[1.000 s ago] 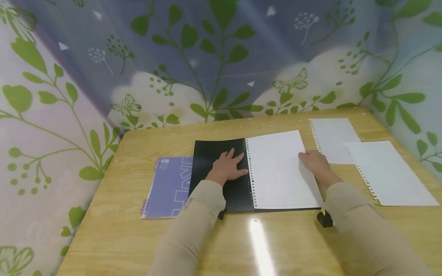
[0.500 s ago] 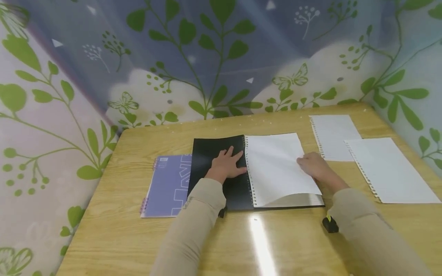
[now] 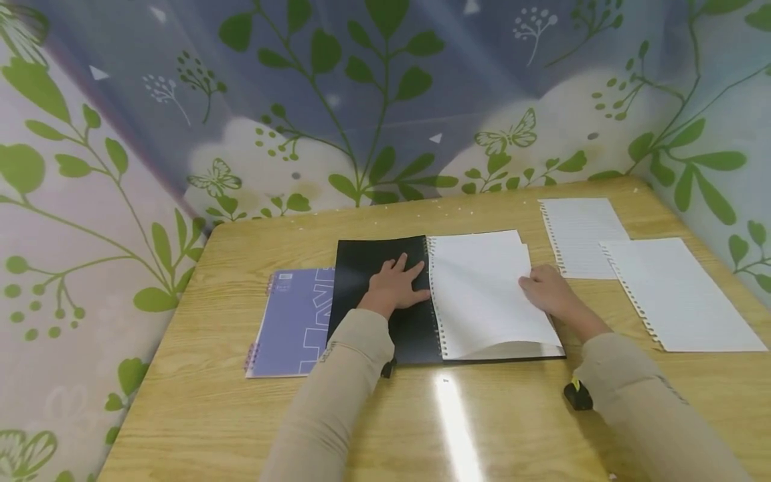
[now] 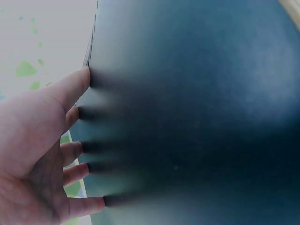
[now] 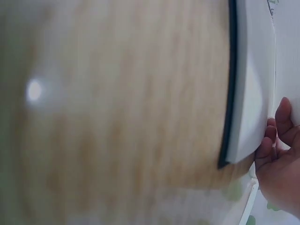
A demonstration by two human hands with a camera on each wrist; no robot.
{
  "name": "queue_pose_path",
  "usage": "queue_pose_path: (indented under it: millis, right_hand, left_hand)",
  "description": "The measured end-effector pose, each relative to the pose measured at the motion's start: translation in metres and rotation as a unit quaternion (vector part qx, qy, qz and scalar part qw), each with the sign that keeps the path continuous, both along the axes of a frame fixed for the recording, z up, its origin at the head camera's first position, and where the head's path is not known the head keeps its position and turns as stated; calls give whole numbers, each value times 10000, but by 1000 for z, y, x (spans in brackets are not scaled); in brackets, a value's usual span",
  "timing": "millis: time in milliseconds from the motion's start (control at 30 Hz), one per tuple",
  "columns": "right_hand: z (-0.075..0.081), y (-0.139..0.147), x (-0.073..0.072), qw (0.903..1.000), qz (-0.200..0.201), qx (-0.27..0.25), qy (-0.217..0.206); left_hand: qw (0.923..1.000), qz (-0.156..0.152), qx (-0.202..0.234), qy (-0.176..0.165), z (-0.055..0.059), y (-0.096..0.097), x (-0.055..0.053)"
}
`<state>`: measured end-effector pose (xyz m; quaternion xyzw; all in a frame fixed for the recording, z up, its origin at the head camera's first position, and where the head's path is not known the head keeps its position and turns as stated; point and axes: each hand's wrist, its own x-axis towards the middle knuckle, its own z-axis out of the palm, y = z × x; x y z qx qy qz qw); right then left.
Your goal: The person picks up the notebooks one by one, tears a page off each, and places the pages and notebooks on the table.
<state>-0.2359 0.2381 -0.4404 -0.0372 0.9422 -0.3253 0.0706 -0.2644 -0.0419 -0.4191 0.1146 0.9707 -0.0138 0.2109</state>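
A spiral notebook lies open, its black cover (image 3: 355, 268) folded out to the left and its white lined page (image 3: 476, 288) on the right. My left hand (image 3: 391, 288) rests on the black cover with spread fingers, thumb near the ring holes. In the left wrist view those fingertips (image 4: 96, 203) press against the dark cover (image 4: 197, 93). At the page's right edge, my right hand (image 3: 549, 291) pinches the sheet between thumb and fingers. The sheet bows up along its near edge, baring pages beneath. In the right wrist view the right hand (image 5: 281, 164) grips beside the page stack (image 5: 255, 93).
A purple notebook (image 3: 283, 328) lies partly under the black cover at left. Two torn-out lined sheets, a smaller one (image 3: 584, 234) and a larger one (image 3: 680, 294), lie at right, slightly overlapping. The wooden table (image 3: 199, 402) meets patterned walls (image 3: 421, 100) at the back and sides.
The page, flat one second ago, has been pulled into a bow with its near edge raised; that edge has since dropped slightly. My right hand shifted a little; my left stays on the cover.
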Motion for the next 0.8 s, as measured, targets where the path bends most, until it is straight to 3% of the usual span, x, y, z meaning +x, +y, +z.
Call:
queue_pose_path:
  millis: [300,500,600,733,800]
  right_hand:
    - [-1,4,6,10000,-8,-1,-65]
    - [5,11,11,9976,-159,-128,-654]
    - [10,12,14,9909,-232,-539,-1209]
    - [17,14,29,9771,-463,-964,-1839]
    - [21,16,40,9752,-549,-1014,-1890]
  left_hand:
    - [9999,27,112,-66,1,0,5]
    - [10000,5,35,6,1,-1,4]
    - [10000,-6,28,55,0,-2,2]
    - [10000,-2,62,42,-1,-2,0]
    - [10000,8,76,23,-1,-2,1]
